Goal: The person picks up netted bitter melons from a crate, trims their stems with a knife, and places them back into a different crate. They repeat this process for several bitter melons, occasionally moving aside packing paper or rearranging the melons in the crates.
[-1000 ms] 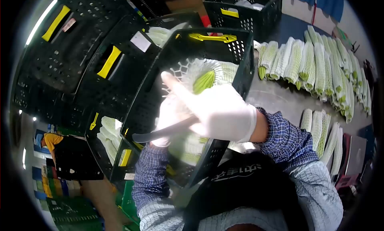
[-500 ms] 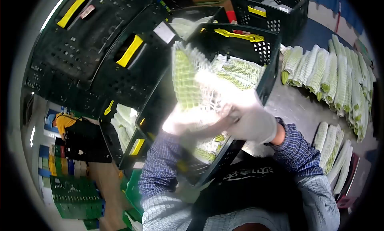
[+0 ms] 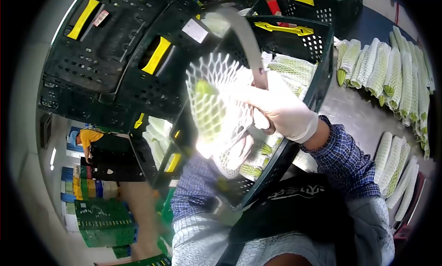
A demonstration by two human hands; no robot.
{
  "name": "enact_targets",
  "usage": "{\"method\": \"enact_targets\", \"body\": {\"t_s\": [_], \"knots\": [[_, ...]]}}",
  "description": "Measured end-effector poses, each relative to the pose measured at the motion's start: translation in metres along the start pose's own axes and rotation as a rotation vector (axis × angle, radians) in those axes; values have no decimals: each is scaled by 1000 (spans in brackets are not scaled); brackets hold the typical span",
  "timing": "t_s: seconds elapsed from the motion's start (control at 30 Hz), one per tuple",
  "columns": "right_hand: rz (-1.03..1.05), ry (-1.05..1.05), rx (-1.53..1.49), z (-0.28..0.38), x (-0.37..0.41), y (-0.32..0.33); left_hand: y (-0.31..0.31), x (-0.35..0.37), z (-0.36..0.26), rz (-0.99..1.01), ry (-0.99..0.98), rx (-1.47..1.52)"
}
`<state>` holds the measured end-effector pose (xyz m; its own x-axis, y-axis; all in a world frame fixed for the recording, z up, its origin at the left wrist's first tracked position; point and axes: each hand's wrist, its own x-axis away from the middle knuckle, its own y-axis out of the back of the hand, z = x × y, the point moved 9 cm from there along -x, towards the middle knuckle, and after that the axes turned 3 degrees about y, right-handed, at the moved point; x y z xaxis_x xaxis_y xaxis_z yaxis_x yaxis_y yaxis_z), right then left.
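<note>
My gloved left hand (image 3: 237, 153), partly washed out by glare, is closed around a long green gourd (image 3: 209, 116) in a white foam net sleeve. The sleeve's open end (image 3: 216, 66) flares past the gourd's green tip. In my gloved right hand (image 3: 290, 107) is a curved knife (image 3: 248, 40), gripped by its handle with the blade pointing up. My right fingers are close against the sleeve; whether they also pinch the net is lost in glare. Below both hands stands a dark green crate (image 3: 324, 59) holding netted gourds (image 3: 292, 70).
Rows of netted gourds (image 3: 382, 72) lie on the metal table (image 3: 338, 114) at right, with more gourds (image 3: 391, 164) nearer me. Dark crates with yellow handles (image 3: 156, 54) stand at left and behind. A person in yellow (image 3: 90, 137) bends over black crates far left.
The knife blade has swung from low across the gourd to upright above my right hand. My left hand still grips the gourd, and the sleeve's end looks more spread. The view has shifted slightly.
</note>
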<state>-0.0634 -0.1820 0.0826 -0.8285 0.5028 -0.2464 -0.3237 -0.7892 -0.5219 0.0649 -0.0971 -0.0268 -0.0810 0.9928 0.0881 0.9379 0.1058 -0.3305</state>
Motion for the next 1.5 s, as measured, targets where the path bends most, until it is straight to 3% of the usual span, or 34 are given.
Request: {"method": "enact_targets", "body": {"t_s": [0.13, 0.27, 0.33, 0.43, 0.47, 0.5, 0.57, 0.7, 0.73, 0.8, 0.87, 1.0, 1.07, 1.13, 1.2, 1.5], "knots": [[158, -59, -69, -17, -3, -21, 2, -1, -15, 14, -73, 143], [126, -38, 41, -28, -1, -21, 4, -8, -26, 23, -160, 285], [44, 8, 128, -28, 4, -16, 9, -13, -29, 20, -195, 338], [-83, 453, 332, -14, 11, -19, 20, -14, -36, 4, -237, 380], [-41, 286, 132, -32, 13, -20, 24, -12, -40, -7, -252, 386], [-2, 334, 444, -23, 17, -21, 28, -10, -43, -14, -266, 389], [-2, 462, 778, -7, 27, -34, 33, -8, -45, -16, -292, 391], [19, 623, 902, 4, 37, -49, 24, -16, -41, 58, -346, 360], [-16, 667, 939, 10, 41, -53, 2, -22, -51, 196, -459, 273], [-19, 670, 1029, 8, 43, -57, -19, -18, -61, 278, -527, 177], [15, 599, 1093, 0, 41, -57, -24, -16, -60, 168, -448, 172], [-9, 667, 1118, 2, 41, -55, -33, -14, -56, -11, -316, 122], [-15, 730, 1283, 5, 44, -57, -37, -12, -60, -34, -331, -26], [-30, 804, 1427, 7, 46, -61, -20, -17, -49, -103, -245, 73], [-55, 888, 1552, 6, 48, -64, -9, -19, -49, -128, -236, 87], [-63, 755, 1626, -8, 36, -54, 7, -6, -70, -237, -296, -208]]}}
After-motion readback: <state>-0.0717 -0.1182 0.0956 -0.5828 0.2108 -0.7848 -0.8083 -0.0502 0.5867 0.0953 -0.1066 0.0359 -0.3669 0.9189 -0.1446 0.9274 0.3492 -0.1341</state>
